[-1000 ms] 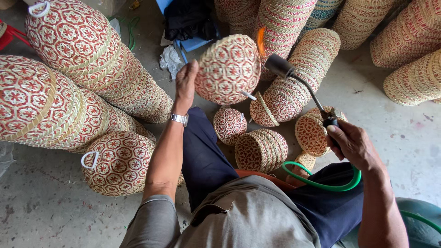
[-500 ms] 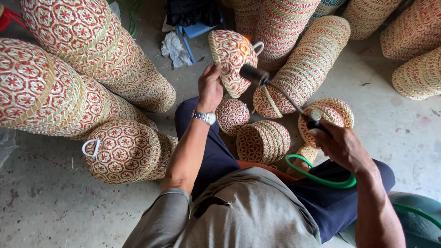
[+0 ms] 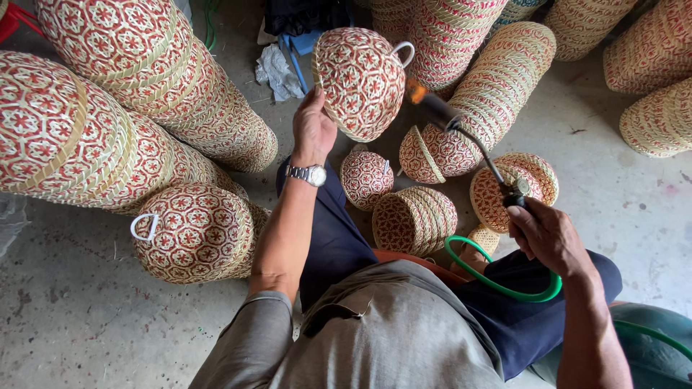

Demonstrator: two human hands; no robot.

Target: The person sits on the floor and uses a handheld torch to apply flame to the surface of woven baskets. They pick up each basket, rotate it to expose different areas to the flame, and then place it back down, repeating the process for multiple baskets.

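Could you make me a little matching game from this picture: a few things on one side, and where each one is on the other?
Things:
1. woven dome cover
2. gas torch
3. wristwatch
4. green hose

Places:
A. on the left wrist
B. looped over the lap
C. held up by the left hand
D. gripped in the right hand

Pairs: 1-C, 2-D, 3-A, 4-B
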